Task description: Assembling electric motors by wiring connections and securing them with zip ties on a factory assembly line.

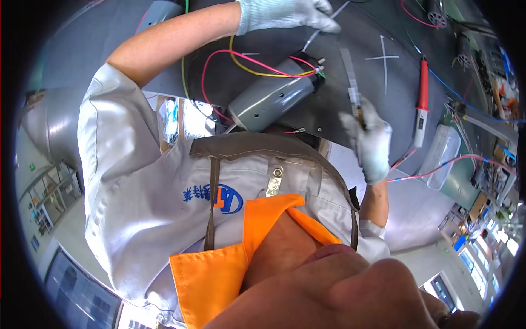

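A grey cylindrical motor (274, 100) lies slanted on the dark bench before me, with red and yellow wires (263, 70) looping from its far right end. Above that end, my left hand (293, 13), in a pale knitted glove, has its fingertips pinched at a white cable tie (312, 40). My gloved right hand (373, 140) is closed round a slim tool with a long grey blade (348, 71), which looks like a utility knife and is slightly blurred. Its blade points away from me, to the right of the motor and apart from it.
Two white cable ties (383, 57) lie crossed on the bench. Farther right rests a red-handled soldering iron (423, 90) beside a translucent tray (442, 156). More motors (436, 13) lie at the far right, another grey one (161, 13) at the far left. A red-and-blue cable (433, 171) crosses the right side.
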Tool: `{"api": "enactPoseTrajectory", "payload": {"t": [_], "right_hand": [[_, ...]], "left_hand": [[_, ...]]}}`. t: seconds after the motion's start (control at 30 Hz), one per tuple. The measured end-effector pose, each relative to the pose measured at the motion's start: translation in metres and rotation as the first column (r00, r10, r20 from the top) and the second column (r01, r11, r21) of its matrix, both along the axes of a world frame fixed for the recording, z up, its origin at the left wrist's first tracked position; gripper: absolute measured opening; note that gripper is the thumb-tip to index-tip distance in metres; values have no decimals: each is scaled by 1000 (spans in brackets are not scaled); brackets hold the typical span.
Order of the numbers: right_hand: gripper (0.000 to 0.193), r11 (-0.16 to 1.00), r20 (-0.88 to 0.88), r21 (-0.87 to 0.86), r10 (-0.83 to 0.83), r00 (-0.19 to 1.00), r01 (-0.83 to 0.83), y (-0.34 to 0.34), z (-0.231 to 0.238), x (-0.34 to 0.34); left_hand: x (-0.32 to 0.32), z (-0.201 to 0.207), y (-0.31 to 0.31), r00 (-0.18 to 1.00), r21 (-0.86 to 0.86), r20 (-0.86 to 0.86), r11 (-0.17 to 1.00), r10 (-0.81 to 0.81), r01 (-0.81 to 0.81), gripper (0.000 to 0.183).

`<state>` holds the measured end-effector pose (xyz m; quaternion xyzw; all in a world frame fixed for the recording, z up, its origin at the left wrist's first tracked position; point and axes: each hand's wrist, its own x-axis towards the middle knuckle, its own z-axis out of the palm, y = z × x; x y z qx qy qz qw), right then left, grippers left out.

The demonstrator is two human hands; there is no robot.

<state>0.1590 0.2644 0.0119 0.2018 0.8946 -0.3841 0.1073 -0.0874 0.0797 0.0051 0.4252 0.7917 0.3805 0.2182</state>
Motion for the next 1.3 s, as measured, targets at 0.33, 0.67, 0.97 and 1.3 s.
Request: {"api": "enactPoseTrajectory", "payload": {"t": [0.33,0.67,0.97,1.3], "right_hand": [[46,947,-194,317,121,973,-55,56,-50,5],[43,711,-1,672,281,960,-208,55,-28,-7],[53,700,294,-714,262,919,29,-18,-57,-20],[42,871,-425,-492,-255,868,15,66,-72,-200]], "left_hand": [[77,-25,-162,820,-669,-360,736,-444,105,15],[107,17,-214,968,-962,80,237,-237,137,34],[158,-23,-76,925,141,-313,974,214,-178,75],[-87,-69,131,298,680,-535,613,790,-403,36]]}}
